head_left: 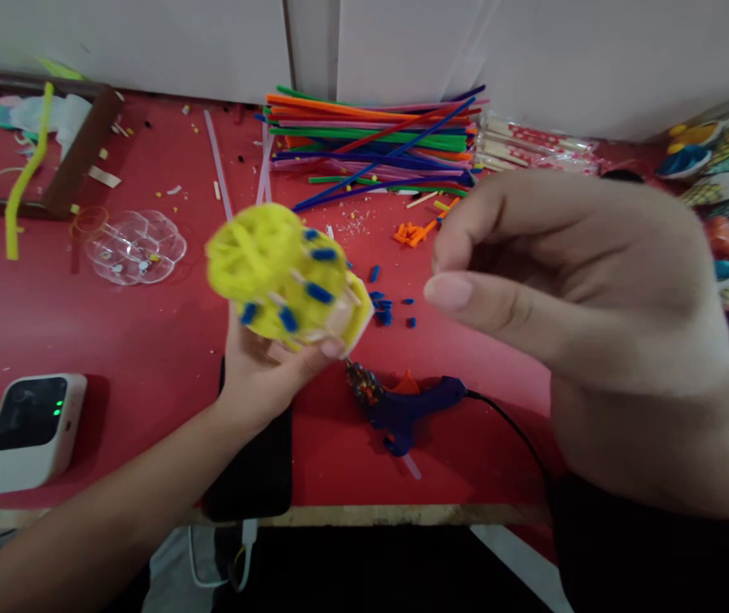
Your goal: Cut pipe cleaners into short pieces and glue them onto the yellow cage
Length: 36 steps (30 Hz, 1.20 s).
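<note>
My left hand (275,362) holds up a yellow pipe-cleaner craft model (255,255) with a round top, short blue pieces around its side and a pale wooden base edged in yellow. My thumb presses on that base. To the right, my right hand (569,289) is raised with thumb and forefinger pinched together; whatever may be between the tips is too small or hidden. It is apart from the model. Below the hands lies a blue glue gun (419,404), its nozzle end crusted with blobs. Cut blue pieces (382,308) are scattered on the table between the hands.
Coloured pipe cleaners (370,140) are piled at the back of the red table (166,340). Orange cut pieces (409,234) lie in front. At left are a clear compartment dish (136,247), a brown frame (83,153) and a white device (36,434). The glue gun's cord (511,417) runs right.
</note>
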Tool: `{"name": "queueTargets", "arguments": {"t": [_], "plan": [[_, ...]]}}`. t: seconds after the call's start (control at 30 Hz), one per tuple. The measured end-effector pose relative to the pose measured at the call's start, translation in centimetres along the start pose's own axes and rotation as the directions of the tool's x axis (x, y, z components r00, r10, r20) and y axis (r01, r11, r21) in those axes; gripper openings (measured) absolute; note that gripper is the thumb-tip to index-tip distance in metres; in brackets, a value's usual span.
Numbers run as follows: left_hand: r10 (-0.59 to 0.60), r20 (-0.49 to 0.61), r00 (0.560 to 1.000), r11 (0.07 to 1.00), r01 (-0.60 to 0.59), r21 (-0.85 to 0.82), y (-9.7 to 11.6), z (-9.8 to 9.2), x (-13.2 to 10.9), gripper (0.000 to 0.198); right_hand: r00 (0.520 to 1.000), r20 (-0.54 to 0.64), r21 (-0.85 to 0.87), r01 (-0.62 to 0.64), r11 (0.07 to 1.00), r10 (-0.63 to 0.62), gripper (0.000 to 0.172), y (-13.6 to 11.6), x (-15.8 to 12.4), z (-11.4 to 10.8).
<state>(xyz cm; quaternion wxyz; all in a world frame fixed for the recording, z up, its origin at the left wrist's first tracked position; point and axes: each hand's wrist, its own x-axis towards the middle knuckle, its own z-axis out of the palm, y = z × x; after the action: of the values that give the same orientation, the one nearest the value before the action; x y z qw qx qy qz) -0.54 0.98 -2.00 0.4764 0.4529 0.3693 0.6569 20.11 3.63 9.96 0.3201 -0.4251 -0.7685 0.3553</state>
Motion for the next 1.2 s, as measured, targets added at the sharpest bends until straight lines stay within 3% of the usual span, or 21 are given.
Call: {"name": "queueTargets", "arguments": {"t": [0.07, 0.13, 0.23, 0.43, 0.5, 0.7, 0.97, 1.2], "plan": [[-0.008, -0.11, 0.994, 0.997, 0.0, -0.071, -0.1, 0.2, 0.4, 0.031, 0.999, 0.01, -0.086, 0.032, 0.996, -0.031, 0.011, 0.7, 0.3, -0.2], [-0.065, -0.207, 0.976, 0.991, 0.039, -0.125, -0.2, 0.1, 0.9, 0.031, 0.99, 0.126, -0.23, 0.09, 0.969, -0.062, 0.005, 2.1, 0.8, 0.2], [-0.139, -0.27, 0.953, 0.978, 0.09, -0.187, -0.2, -0.2, 1.4, 0.034, 0.94, 0.323, -0.421, 0.246, 0.873, -0.109, 0.016, 4.9, 1.9, 1.7], [-0.198, -0.248, 0.948, 0.965, 0.144, -0.219, -0.2, -0.3, 1.8, 0.034, 0.761, 0.61, -0.341, 0.503, 0.794, -0.221, 0.04, 8.1, 3.3, 5.3], [-0.204, -0.235, 0.95, 0.964, 0.153, -0.219, -0.2, -0.3, 1.8, 0.033, 0.745, 0.631, -0.347, 0.518, 0.782, -0.214, 0.042, 8.0, 3.4, 5.8], [-0.193, -0.213, 0.958, 0.97, 0.153, -0.191, -0.1, -0.3, 1.7, 0.028, 0.768, 0.622, -0.409, 0.486, 0.772, -0.155, 0.035, 7.6, 3.3, 6.1], [-0.201, -0.237, 0.951, 0.973, 0.166, -0.162, -0.4, -0.2, 1.7, 0.035, 0.747, 0.645, -0.374, 0.492, 0.786, -0.16, 0.028, 8.1, 3.3, 6.1], [-0.179, -0.219, 0.959, 0.982, 0.159, -0.104, -0.7, -0.6, 1.7, 0.028, 0.751, 0.63, -0.368, 0.512, 0.776, -0.198, 0.02, 8.3, 3.0, 5.6]]}}
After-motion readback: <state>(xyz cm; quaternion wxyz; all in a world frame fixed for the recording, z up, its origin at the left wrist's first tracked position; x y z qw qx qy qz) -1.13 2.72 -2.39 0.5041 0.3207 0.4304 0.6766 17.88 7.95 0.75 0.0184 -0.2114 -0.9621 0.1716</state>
